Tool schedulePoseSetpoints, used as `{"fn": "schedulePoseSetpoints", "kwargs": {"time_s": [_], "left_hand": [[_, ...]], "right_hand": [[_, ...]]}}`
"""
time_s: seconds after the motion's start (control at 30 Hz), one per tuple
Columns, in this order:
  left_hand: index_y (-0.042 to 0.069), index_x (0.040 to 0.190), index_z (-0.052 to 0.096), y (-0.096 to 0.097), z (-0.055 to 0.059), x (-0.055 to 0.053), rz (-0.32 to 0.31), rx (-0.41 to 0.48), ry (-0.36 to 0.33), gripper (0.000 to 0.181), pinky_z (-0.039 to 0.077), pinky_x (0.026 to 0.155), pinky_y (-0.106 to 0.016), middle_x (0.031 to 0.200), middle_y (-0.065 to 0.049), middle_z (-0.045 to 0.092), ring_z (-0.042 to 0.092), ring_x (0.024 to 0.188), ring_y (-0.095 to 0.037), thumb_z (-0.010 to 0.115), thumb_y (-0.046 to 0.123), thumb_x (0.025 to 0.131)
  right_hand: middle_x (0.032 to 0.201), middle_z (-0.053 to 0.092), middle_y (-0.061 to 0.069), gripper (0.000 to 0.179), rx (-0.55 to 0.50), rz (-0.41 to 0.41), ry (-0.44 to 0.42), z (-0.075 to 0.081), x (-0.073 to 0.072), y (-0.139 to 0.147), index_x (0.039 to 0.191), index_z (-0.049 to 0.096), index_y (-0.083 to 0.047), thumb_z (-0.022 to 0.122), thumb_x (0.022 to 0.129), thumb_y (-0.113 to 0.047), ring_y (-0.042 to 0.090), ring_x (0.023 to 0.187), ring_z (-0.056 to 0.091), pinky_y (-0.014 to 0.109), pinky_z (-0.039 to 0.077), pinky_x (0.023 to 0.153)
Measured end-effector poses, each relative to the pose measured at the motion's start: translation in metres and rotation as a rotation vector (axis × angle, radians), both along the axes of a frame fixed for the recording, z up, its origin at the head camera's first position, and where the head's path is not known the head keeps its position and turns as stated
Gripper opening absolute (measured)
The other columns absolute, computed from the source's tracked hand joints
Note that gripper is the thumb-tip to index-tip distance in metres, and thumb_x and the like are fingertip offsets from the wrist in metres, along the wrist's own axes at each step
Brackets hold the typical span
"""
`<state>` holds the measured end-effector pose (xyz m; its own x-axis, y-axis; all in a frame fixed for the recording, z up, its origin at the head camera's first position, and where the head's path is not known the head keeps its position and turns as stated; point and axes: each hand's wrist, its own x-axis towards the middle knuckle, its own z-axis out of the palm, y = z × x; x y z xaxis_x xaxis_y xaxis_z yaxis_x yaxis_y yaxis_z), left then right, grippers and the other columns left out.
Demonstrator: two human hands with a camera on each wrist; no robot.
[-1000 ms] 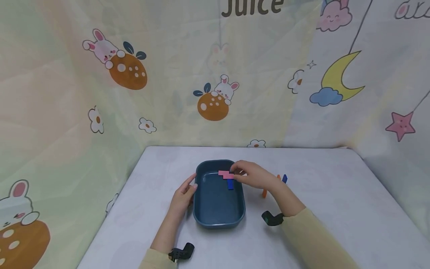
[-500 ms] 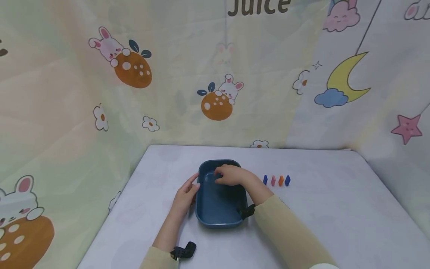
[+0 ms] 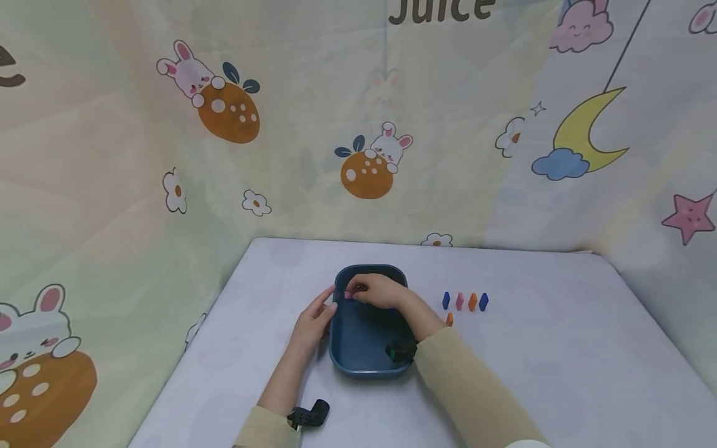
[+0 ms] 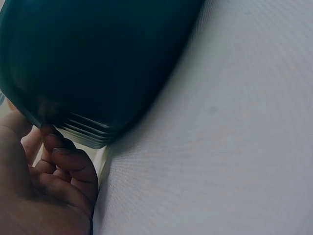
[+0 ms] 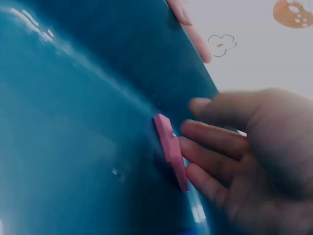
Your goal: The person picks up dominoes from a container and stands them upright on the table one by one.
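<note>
My right hand (image 3: 381, 290) reaches into the far part of a dark blue plastic tray (image 3: 370, 374). In the right wrist view, its fairly straight fingertips touch a pink zigzag block (image 5: 170, 147) near the tray's wall, with the thumb apart from the block. A sliver of bright blue (image 5: 187, 231) shows at that view's bottom edge; its shape is hidden. My left hand (image 3: 313, 320) grips the left side of the tray by its rim. Curled fingers (image 4: 76, 164) meet the tray's outer corner in the left wrist view.
Right of the tray, a row of small upright pieces stands on the white table (image 3: 560, 373): blue (image 3: 445, 300), pink (image 3: 460, 302), orange (image 3: 473, 302) and blue (image 3: 484, 302). Another orange piece (image 3: 450, 319) is nearer, partly behind the right forearm. A printed cloth hangs behind.
My right hand has moved left from the tray's right rim into its far part, bringing the pink block down inside. The left hand keeps its place. The standing pieces have come into view.
</note>
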<state>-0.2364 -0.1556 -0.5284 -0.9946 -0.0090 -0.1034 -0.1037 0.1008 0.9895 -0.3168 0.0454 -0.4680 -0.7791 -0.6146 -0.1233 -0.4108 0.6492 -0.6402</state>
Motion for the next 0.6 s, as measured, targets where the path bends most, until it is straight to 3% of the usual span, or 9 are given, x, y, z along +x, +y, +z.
{"fn": "schedulePoseSetpoints", "kwargs": {"time_s": [0.23, 0.43, 0.6], "left_hand": [[0.044, 0.136, 0.055, 0.0, 0.002, -0.002, 0.0, 0.004, 0.0, 0.044, 0.047, 0.063, -0.029, 0.094, -0.005, 0.058, 0.055, 0.074, -0.022, 0.064, 0.048, 0.093], [0.045, 0.136, 0.055, 0.0, 0.002, -0.002, 0.009, -0.023, 0.001, 0.042, 0.048, 0.065, -0.03, 0.094, -0.006, 0.058, 0.055, 0.076, -0.023, 0.063, 0.047, 0.094], [0.045, 0.136, 0.055, 0.0, 0.0, -0.001, 0.017, -0.025, -0.01, 0.041, 0.047, 0.065, -0.029, 0.094, -0.006, 0.058, 0.054, 0.076, -0.023, 0.062, 0.044, 0.095]], "right_hand": [[0.097, 0.065, 0.003, 0.027, -0.017, -0.098, -0.065, -0.013, -0.007, -0.004, 0.123, 0.064, -0.016, 0.063, 0.096, -0.016, 0.018, 0.066, 0.064, 0.03, 0.051, 0.064], [0.104, 0.059, 0.004, 0.028, 0.064, -0.122, -0.024, -0.019, -0.007, -0.007, 0.122, 0.064, -0.015, 0.067, 0.094, -0.017, 0.015, 0.067, 0.064, 0.028, 0.054, 0.063], [0.101, 0.056, 0.005, 0.023, 0.111, -0.118, 0.002, -0.019, -0.004, -0.008, 0.115, 0.067, -0.013, 0.069, 0.092, -0.015, 0.016, 0.065, 0.063, 0.028, 0.053, 0.063]]}}
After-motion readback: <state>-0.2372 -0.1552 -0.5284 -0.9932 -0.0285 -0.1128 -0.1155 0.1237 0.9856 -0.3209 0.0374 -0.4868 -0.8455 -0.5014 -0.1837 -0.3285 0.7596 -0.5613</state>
